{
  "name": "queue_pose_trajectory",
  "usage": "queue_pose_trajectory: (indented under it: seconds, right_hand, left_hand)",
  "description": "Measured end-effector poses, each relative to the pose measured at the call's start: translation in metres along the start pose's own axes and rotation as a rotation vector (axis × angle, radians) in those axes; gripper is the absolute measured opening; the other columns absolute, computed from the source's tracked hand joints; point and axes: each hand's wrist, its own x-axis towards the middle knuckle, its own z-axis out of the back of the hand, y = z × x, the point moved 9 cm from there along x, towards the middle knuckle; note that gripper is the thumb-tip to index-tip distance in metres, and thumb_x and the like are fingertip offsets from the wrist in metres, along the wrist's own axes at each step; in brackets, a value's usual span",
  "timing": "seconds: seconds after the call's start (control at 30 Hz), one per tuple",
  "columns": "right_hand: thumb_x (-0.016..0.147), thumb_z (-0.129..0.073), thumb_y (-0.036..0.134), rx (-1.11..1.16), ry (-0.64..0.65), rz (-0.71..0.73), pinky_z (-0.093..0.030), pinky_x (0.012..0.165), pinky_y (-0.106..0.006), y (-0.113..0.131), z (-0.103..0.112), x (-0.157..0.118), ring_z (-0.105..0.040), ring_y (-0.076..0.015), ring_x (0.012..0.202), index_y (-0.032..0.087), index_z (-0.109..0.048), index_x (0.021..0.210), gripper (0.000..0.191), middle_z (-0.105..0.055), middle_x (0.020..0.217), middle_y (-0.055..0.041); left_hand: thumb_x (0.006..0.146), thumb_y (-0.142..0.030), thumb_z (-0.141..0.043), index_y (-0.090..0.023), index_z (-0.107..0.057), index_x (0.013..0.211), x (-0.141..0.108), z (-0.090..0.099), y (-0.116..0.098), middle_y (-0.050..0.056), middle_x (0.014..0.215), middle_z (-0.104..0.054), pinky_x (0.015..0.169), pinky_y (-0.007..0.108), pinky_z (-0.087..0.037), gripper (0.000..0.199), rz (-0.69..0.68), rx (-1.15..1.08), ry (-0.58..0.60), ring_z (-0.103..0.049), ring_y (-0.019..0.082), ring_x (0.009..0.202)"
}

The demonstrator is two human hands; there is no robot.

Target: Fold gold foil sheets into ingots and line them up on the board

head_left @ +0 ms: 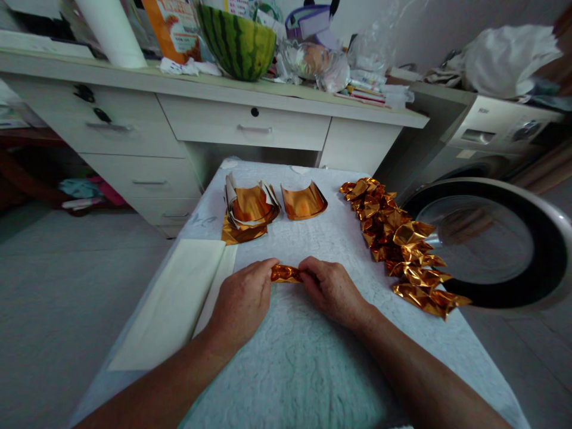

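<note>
A small piece of shiny gold foil paper is held level between my two hands over the cloth-covered table. My left hand pinches its left end, and my right hand pinches the right end with bent fingers. Beyond my hands lie a curved stack of gold and white sheets and, to its right, a smaller curved stack of gold sheets. A long pile of folded gold foil pieces runs down the table's right side.
Pale paper sheets lie at the table's left edge. Behind stands a white desk bearing a cut watermelon and clutter. At the right, a washing machine's round door hangs open beside the table.
</note>
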Motion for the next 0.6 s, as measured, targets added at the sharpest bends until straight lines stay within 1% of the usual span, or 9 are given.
queue_pose_trajectory:
  seconds: [0.1,0.23,0.33,0.43,0.6]
  right_hand:
    - [0.090,-0.048,0.014,0.012,-0.006,-0.005,-0.039,0.060,-0.022,-0.001,0.001,0.000,-0.059,-0.0122,0.063,0.019,-0.059,0.088,0.012,-0.065,0.073,-0.0004]
    - [0.091,-0.046,0.017,0.031,-0.039,-0.042,-0.036,0.055,-0.021,-0.004,0.005,0.000,-0.053,-0.0106,0.054,0.020,-0.056,0.086,0.011,-0.060,0.065,0.0024]
    - [0.093,-0.044,0.020,0.031,-0.055,-0.075,-0.036,0.056,-0.021,-0.006,0.008,0.000,-0.053,-0.0110,0.054,0.020,-0.055,0.085,0.013,-0.059,0.063,0.0025]
    - [0.094,-0.043,0.021,0.027,-0.036,-0.081,-0.036,0.057,-0.021,-0.006,0.006,0.000,-0.054,-0.0116,0.055,0.020,-0.055,0.087,0.014,-0.059,0.064,0.0020]
    - [0.096,-0.042,0.023,0.029,-0.025,-0.061,-0.037,0.057,-0.021,-0.004,0.001,0.000,-0.055,-0.0115,0.057,0.020,-0.056,0.089,0.016,-0.061,0.067,0.0011]
  left_hand:
    - [0.092,-0.013,-0.038,-0.014,-0.065,0.117,-0.001,-0.001,-0.003,0.009,0.107,-0.075,0.083,0.035,-0.059,0.037,-0.027,-0.012,-0.006,-0.073,0.021,0.094]
    - [0.093,-0.015,-0.037,-0.016,-0.066,0.115,-0.002,0.001,-0.009,0.009,0.103,-0.076,0.081,0.034,-0.059,0.036,-0.055,-0.041,-0.025,-0.073,0.020,0.089]
    - [0.094,-0.016,-0.037,-0.015,-0.066,0.116,-0.003,0.002,-0.014,0.009,0.102,-0.075,0.080,0.034,-0.059,0.036,-0.066,-0.055,-0.033,-0.073,0.021,0.088]
    - [0.094,-0.018,-0.037,-0.014,-0.066,0.115,-0.001,0.001,-0.012,0.010,0.104,-0.075,0.081,0.035,-0.059,0.036,-0.040,-0.054,-0.028,-0.073,0.021,0.090]
    - [0.098,-0.023,-0.036,-0.016,-0.067,0.106,0.002,-0.001,-0.004,0.008,0.101,-0.076,0.080,0.035,-0.058,0.033,0.022,-0.049,-0.012,-0.073,0.021,0.089]
